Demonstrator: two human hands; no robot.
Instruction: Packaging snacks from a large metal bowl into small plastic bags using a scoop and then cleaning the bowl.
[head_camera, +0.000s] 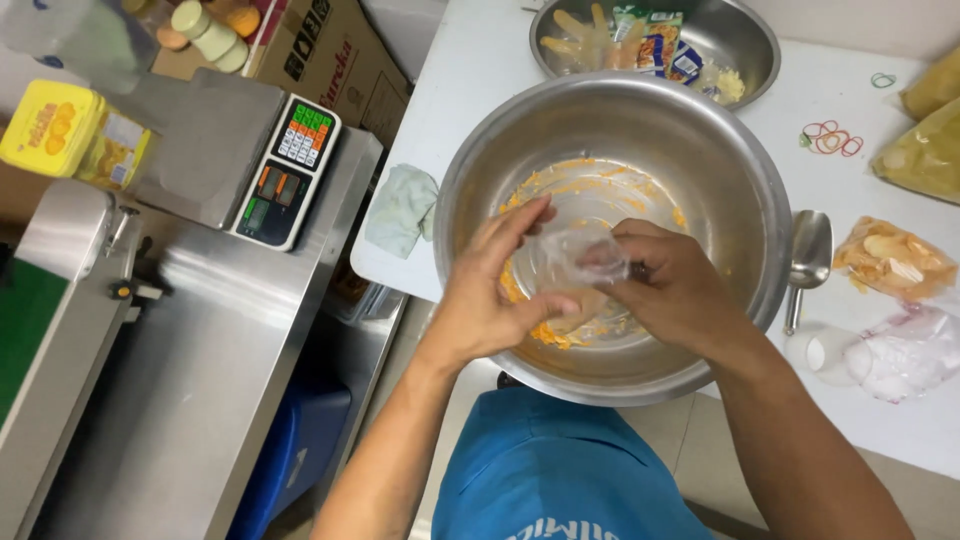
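Clear plastic bag (578, 262), small and crumpled, sits between both hands over the middle of a large steel bowl (745, 190). The left hand (490, 295) pinches the bag's near edge with thumb and fingers curled, and the right hand (672, 290) grips the other side, fingers closed on the film. Orange crumbs (560, 335) smear the bowl's floor (mostly along the near side, under the hands). The bowl rests on a white table (470, 60), its near rim overhanging the edge. Behind it stands a second steel bowl (745, 40) holding a glove and small packets. To the right lie a metal scoop (808, 255), a filled bag of chips (892, 260), a pile of white bags (905, 350) and some rubber bands (830, 138). A pale cloth (400, 208) hangs at the table's left edge. Farther left, a weighing scale (285, 170) stands on a steel counter (200, 380), near a yellow tin (70, 130).
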